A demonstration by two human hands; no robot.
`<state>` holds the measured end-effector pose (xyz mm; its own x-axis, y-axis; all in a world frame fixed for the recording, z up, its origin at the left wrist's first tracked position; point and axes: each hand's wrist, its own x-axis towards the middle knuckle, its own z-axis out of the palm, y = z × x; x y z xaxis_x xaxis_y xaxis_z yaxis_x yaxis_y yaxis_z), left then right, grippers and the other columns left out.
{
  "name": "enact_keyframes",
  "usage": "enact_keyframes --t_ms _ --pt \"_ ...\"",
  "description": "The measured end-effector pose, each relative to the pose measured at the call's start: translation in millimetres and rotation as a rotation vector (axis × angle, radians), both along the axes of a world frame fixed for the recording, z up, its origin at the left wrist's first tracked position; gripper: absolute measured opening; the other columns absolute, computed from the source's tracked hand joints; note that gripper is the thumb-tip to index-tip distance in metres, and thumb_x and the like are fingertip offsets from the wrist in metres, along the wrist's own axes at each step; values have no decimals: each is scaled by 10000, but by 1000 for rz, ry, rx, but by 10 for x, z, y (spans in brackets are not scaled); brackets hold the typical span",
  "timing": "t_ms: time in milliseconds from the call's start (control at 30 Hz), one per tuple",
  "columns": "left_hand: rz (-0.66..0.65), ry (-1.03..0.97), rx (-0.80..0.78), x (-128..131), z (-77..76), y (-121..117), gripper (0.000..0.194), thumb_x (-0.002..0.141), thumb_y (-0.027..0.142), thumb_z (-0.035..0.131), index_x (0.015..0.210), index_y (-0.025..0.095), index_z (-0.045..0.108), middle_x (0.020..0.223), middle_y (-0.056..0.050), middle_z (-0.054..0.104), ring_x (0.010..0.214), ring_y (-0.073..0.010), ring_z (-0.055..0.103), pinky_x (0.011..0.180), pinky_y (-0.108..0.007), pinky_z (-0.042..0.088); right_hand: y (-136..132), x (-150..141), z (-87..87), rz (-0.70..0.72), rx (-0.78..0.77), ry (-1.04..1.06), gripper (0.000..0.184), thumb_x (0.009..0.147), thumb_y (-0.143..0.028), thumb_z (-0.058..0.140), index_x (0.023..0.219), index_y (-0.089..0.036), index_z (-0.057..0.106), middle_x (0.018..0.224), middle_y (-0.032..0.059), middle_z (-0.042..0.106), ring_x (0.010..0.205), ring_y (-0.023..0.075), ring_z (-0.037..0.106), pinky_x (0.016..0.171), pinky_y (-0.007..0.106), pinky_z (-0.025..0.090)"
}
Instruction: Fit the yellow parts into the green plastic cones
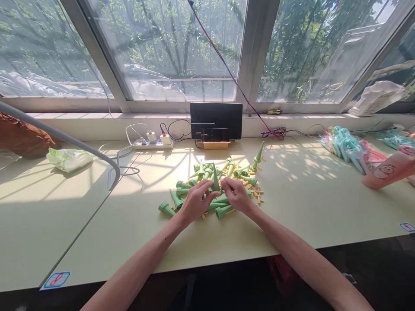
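At the sunlit table, one green spike between two hands

On the table [308,216] below the window [181,47], a green spike [215,177] stands point-up between the two hands, in front of and above a loose heap of its kind. The left hand [198,201] has thumb and forefinger closed about its lower end. The right hand [238,196] is curled, thumb and forefinger drawn together just beside that base; whether it pinches anything I cannot tell. Around them lie other green spikes [223,211] and small yellow pieces [259,195]. At the heap's far right, a finished-looking spike [258,157] has yellow at its base.

The step in hand looks like joining or adjusting something at the held spike's base. The next move, I judge, calls for a steady left hold and careful right fingertips.

Little can be read. A blue-edged label [57,280] at the front left bears a red figure, perhaps an 8 turned sideways; the right-hand label [407,227] is too small. A cartoon face marks the pink bag [385,170]. The phone [215,134] shows nothing legible, and no brand name is clear.
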<state>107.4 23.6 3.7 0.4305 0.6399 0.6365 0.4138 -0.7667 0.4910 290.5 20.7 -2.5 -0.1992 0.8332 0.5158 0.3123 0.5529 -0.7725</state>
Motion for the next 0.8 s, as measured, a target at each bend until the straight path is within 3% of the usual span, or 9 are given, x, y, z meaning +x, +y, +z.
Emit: enact_keyframes --t_ms 200,400,500,667,800 --pt "-4 21 115 -1 -24 12 239 935 249 564 1162 184 604 984 -79 676 670 -105 600 515 -199 478 9 4 15 3 -10 6 394 982 -374 405 634 -201 336 561 -52 307 519 95 267 504 252 232" --pt "-1 45 288 -14 -34 32 408 936 181 555 1340 233 534 1184 -116 674 933 -177 699 710 -250 583 16 6 8 34 -88 26 397 980 -404 405 641 -201 370 554 -48 342 521 99 302 513 250 254" --pt "10 60 333 -17 -39 33 420 936 159 546 1348 239 533 1213 -118 669 943 -182 709 712 -253 591 18 -1 -10 58 -139 60 403 984 -408 408 639 -203 375 544 -48 353 523 103 320 513 249 264" --pt "110 7 205 30 7 -12 294 931 222 573 1220 239 625 1195 -95 671 709 -111 682 601 -222 563 12 -30 -16 35 -162 118 399 988 -420 407 652 -205 396 541 -48 363 516 106 323 507 249 272" --pt "163 -48 35 69 82 -51 325 900 303 619 1210 208 602 1153 -85 655 556 -55 586 518 -202 506 13 -31 -11 -36 -148 138 393 991 -440 397 674 -208 411 554 -44 366 516 110 323 502 252 274"
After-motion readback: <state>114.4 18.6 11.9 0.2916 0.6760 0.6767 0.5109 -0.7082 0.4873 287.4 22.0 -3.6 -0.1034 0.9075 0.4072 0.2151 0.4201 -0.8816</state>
